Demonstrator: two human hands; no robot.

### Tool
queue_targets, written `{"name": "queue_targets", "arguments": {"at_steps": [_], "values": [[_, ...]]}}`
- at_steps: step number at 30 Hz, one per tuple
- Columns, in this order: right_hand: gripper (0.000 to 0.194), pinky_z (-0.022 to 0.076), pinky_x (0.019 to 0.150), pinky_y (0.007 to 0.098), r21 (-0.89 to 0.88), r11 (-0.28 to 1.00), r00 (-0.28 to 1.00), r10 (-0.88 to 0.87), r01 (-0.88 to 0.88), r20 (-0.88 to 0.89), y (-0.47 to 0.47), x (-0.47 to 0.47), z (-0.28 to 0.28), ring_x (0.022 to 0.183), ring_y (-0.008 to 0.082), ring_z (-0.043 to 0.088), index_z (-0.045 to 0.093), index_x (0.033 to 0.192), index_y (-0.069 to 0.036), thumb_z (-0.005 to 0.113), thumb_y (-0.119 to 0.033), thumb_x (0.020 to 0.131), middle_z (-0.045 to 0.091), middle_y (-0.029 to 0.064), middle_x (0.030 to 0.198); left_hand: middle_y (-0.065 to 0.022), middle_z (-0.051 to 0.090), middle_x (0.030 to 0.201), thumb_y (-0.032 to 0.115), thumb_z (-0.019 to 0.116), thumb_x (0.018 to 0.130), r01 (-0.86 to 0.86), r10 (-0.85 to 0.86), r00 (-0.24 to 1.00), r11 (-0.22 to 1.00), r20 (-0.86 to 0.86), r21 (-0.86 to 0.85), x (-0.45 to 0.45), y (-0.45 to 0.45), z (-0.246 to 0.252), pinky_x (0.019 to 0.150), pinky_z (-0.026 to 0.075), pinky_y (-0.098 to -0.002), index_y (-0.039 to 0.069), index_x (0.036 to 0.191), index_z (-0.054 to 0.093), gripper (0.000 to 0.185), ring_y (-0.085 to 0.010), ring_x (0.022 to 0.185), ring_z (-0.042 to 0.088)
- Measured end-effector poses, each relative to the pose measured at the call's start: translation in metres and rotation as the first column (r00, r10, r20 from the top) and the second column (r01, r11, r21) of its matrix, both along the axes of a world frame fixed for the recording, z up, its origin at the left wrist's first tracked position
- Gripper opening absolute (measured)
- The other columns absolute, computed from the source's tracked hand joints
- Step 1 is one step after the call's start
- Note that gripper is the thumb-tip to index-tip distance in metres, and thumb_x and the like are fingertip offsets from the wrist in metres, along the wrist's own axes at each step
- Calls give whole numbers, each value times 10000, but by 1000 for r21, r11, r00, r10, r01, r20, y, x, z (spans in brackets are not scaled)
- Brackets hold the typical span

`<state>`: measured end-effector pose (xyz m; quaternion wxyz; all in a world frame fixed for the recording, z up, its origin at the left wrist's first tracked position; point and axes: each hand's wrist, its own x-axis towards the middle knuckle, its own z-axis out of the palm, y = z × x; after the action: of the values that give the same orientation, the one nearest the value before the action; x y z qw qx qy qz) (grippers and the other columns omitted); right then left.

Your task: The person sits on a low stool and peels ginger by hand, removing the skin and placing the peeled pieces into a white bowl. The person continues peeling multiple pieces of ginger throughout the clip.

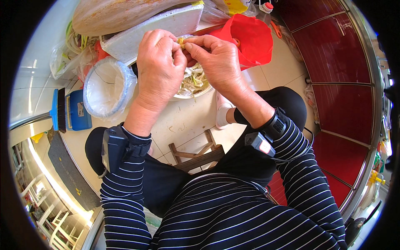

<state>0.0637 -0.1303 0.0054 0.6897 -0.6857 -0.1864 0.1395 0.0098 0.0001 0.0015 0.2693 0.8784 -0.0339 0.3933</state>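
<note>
My left hand [161, 65] and my right hand [217, 59] meet at the fingertips, pinching a small yellowish piece [181, 42] between them; what it is cannot be made out. Below them, partly hidden by my hands, is a pale round basin [204, 91] of dry, whitish-green plant peelings or leaves [194, 80]. Behind my right hand stands an open red bag or soft container [256, 40]. To the left of my left hand is a blue-rimmed bin [125, 84] lined with a clear plastic bag.
A white foam box piece [153, 34] leans at the back. A blue dustpan [78, 109] and a broom [59, 109] stand at left. A wooden stool [200, 159] is between my legs. Dark red cabinet doors [340, 106] line the right. Small scraps lie on the tiles.
</note>
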Motion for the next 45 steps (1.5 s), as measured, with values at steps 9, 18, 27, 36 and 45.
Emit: {"name": "queue_targets", "arguments": {"at_steps": [9, 18, 27, 36, 45], "values": [[162, 553, 651, 236, -52, 999, 996, -3, -1, -85, -2, -2, 10, 719, 109, 662, 678, 973, 69, 661, -69, 891, 698, 88, 827, -164, 564, 895, -43, 613, 744, -50, 45, 997, 995, -65, -81, 0, -4, -8, 719, 494, -425, -6, 807, 518, 120, -345, 818, 574], [175, 571, 642, 270, 15, 999, 967, -29, 33, -252, -4, 8, 8, 676, 155, 662, 631, 980, 85, 644, -62, 886, 680, 123, 805, -165, 575, 908, -45, 614, 749, -91, 83, 994, 990, -77, -105, 1, 1, -7, 697, 504, -414, 3, 805, 523, 117, -337, 793, 591], [141, 546, 619, 273, -33, 997, 969, -75, 69, -236, -9, 18, 9, 654, 146, 636, 632, 971, 64, 621, -37, 874, 672, 118, 794, -86, 662, 763, 24, 627, 828, -262, 97, 933, 842, -346, -472, 4, 28, -9, 633, 501, -293, -9, 873, 669, 70, -152, 667, 620], [170, 508, 622, 236, -139, 990, 995, -37, 25, -89, -11, 18, 4, 651, 111, 594, 619, 981, 63, 593, -14, 832, 639, 83, 780, -53, 653, 763, 100, 585, 924, -166, -198, 873, 739, -445, -653, 6, 28, -18, 635, 478, -249, 26, 983, 681, 135, -98, 688, 589], [182, 533, 684, 233, -189, 982, 991, 56, -31, 126, -8, 15, -4, 700, 102, 614, 611, 1025, 64, 599, -29, 869, 650, 80, 841, -34, 640, 918, 195, 597, 961, -139, -499, 747, 530, -440, -837, -2, 14, -3, 729, 528, -270, 2, 1103, 604, 239, -112, 796, 618]]}}
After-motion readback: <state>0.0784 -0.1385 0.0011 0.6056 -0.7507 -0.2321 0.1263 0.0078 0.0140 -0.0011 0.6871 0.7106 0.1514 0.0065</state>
